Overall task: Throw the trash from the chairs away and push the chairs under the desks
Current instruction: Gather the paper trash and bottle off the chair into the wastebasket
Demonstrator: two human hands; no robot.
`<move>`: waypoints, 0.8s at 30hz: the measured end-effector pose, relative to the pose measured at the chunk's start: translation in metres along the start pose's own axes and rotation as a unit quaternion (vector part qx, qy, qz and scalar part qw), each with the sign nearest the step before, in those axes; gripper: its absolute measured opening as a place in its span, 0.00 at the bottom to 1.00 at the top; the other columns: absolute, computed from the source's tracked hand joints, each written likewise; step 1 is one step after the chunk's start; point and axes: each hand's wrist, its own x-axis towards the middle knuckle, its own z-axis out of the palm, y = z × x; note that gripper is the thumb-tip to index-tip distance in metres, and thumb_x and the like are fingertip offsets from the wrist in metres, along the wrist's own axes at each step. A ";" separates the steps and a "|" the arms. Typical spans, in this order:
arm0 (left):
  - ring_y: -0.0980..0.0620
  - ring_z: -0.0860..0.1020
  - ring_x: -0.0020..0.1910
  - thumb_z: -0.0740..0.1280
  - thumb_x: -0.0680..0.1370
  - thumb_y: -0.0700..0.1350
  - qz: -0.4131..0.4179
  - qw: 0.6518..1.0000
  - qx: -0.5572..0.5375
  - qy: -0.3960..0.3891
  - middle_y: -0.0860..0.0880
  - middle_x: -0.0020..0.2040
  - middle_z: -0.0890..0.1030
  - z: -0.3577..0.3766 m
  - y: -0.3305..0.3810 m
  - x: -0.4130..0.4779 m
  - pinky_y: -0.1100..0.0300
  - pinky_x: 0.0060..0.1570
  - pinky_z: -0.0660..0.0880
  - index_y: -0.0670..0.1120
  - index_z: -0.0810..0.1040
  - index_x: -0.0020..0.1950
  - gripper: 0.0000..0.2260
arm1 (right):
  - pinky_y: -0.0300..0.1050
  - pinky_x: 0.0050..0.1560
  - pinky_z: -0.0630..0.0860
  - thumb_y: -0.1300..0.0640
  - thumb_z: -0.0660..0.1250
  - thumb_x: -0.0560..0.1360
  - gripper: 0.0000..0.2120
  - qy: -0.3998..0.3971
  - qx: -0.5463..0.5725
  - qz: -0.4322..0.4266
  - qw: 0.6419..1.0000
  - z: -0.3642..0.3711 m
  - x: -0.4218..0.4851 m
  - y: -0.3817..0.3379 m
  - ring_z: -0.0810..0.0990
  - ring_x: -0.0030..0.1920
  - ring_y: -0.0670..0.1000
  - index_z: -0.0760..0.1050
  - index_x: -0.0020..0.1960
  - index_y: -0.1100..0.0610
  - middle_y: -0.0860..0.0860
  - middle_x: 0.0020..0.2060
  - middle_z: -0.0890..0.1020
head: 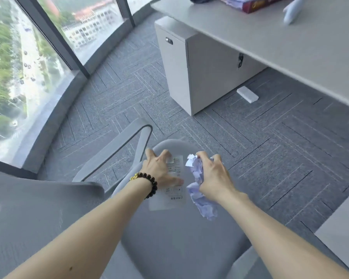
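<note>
A grey office chair [179, 238] stands below me, its seat facing the desk. A flat printed sheet of paper [169, 196] lies on the seat. My left hand [161, 168], with a dark bead bracelet at the wrist, lies spread on that sheet, fingers apart. My right hand [212, 178] is closed around crumpled pale lilac paper [199, 200], which sticks out above and below the fist. The white desk [280, 47] runs across the upper right, well clear of the chair.
A grey drawer cabinet [189, 73] stands under the desk's left end. A small white block [247, 94] lies on the carpet beneath the desk. Floor-to-ceiling windows [38, 67] curve along the left. Another desk corner [343, 228] juts in at right. A box [256, 4] sits on the desk.
</note>
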 end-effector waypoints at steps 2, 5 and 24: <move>0.51 0.73 0.47 0.78 0.60 0.59 0.039 0.998 -0.040 0.032 0.48 0.55 0.60 -0.049 0.038 -0.016 0.58 0.45 0.75 0.54 0.69 0.61 0.33 | 0.39 0.34 0.67 0.68 0.69 0.67 0.32 0.064 0.015 -0.030 0.997 -0.060 -0.004 -0.026 0.70 0.35 0.49 0.64 0.66 0.48 0.52 0.51 0.65; 0.50 0.76 0.50 0.76 0.59 0.61 0.109 0.985 -0.114 0.063 0.51 0.53 0.61 -0.129 0.107 -0.053 0.63 0.47 0.76 0.57 0.70 0.60 0.32 | 0.34 0.32 0.70 0.66 0.71 0.66 0.34 0.146 0.049 -0.076 0.985 -0.164 -0.028 -0.071 0.69 0.35 0.43 0.65 0.68 0.48 0.52 0.50 0.67; 0.52 0.77 0.27 0.73 0.70 0.36 0.619 0.608 -0.375 -0.326 0.51 0.33 0.79 -0.323 0.484 -0.453 0.60 0.29 0.76 0.52 0.73 0.65 0.26 | 0.36 0.43 0.75 0.61 0.77 0.61 0.25 0.591 0.169 -0.137 0.776 -0.551 -0.516 -0.197 0.82 0.46 0.43 0.73 0.55 0.53 0.40 0.42 0.82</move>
